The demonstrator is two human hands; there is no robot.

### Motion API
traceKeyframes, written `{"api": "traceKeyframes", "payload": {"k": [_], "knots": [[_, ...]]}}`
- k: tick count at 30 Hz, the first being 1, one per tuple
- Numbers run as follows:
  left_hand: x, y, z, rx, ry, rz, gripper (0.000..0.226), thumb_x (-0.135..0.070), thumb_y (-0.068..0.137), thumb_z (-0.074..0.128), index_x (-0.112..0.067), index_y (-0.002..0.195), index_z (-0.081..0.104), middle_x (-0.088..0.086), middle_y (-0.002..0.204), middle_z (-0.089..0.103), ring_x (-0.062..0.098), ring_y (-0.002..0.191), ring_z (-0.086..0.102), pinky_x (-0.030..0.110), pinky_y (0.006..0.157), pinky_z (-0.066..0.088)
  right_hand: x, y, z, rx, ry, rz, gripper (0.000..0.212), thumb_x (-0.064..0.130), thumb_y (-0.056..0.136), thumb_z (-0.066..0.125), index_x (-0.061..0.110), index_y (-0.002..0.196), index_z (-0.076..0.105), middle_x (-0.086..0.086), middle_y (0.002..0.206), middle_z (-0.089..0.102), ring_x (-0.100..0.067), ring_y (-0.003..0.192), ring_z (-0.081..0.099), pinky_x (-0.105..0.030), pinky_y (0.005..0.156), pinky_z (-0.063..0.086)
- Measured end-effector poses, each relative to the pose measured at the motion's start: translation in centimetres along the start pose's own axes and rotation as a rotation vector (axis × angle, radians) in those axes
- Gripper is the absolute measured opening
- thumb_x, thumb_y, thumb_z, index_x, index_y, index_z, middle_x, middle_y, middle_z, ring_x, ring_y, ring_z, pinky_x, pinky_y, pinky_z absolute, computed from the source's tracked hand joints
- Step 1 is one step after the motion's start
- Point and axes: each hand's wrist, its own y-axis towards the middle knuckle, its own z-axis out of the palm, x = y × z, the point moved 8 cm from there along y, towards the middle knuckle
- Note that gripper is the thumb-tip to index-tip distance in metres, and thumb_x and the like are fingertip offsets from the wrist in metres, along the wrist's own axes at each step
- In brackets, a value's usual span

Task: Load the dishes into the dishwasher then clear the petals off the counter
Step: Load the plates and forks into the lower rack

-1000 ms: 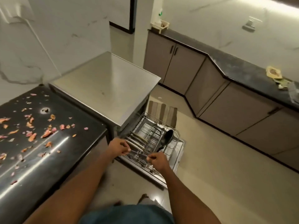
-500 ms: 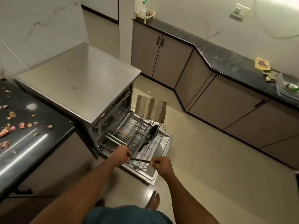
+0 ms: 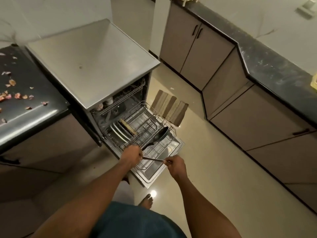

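Head cam: both hands are over the pulled-out lower rack (image 3: 155, 133) of the open dishwasher (image 3: 96, 66). Left hand (image 3: 132, 156) is curled round one end of a thin metal utensil (image 3: 153, 159); right hand (image 3: 175, 164) pinches the other end. Black pan (image 3: 160, 134) lies in the rack at 12 o'clock from the hands. Petals (image 3: 17, 95) are scattered on the counter (image 3: 34, 115) at 9 o'clock.
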Motion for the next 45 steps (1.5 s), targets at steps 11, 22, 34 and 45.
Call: {"api": "traceKeyframes", "payload": {"k": [11,22,34,45], "knots": [[-1.1,8.9,-1.4,-0.047,-0.174,-0.067,0.017,-0.013,0.093,0.067,-0.023,0.100,0.079,-0.002,0.094,0.074,0.009,0.076,0.064,0.021,0.061,0.047,2.4,10.2,-6.0,-0.097,-0.336,-0.115,0.015,0.016,0.090,0.076,0.025,0.099,0.083,0.004,0.092,0.069,-0.020,0.089,0.058,-0.033,0.069,0.052],[2.9,15.3,2.9,-0.106,-0.210,-0.129,0.020,-0.007,0.092,0.060,-0.016,0.094,0.078,0.005,0.092,0.071,0.024,0.092,0.062,0.036,0.082,0.049,3.6,21.6,-2.9,0.123,-0.390,-0.217,0.012,0.018,0.092,0.075,0.025,0.100,0.078,0.005,0.104,0.072,-0.012,0.095,0.054,-0.028,0.076,0.044],[12.0,30.8,16.6,-0.206,-0.170,-0.381,0.018,-0.007,0.090,0.062,-0.014,0.099,0.075,0.007,0.103,0.064,0.026,0.101,0.060,0.038,0.089,0.049,-3.8,41.4,13.0,0.245,-0.529,-0.542,0.016,0.008,0.090,0.072,0.019,0.098,0.078,-0.001,0.104,0.073,-0.021,0.097,0.062,-0.029,0.077,0.048],[16.8,46.4,27.5,-0.264,-0.071,-0.389,0.022,0.007,0.080,0.064,-0.005,0.096,0.073,0.012,0.101,0.065,0.032,0.100,0.060,0.039,0.078,0.047,-9.0,57.3,22.9,0.306,-0.774,-0.954,0.020,0.017,0.091,0.075,0.017,0.111,0.072,-0.004,0.112,0.069,-0.024,0.106,0.063,-0.037,0.077,0.059]]}}
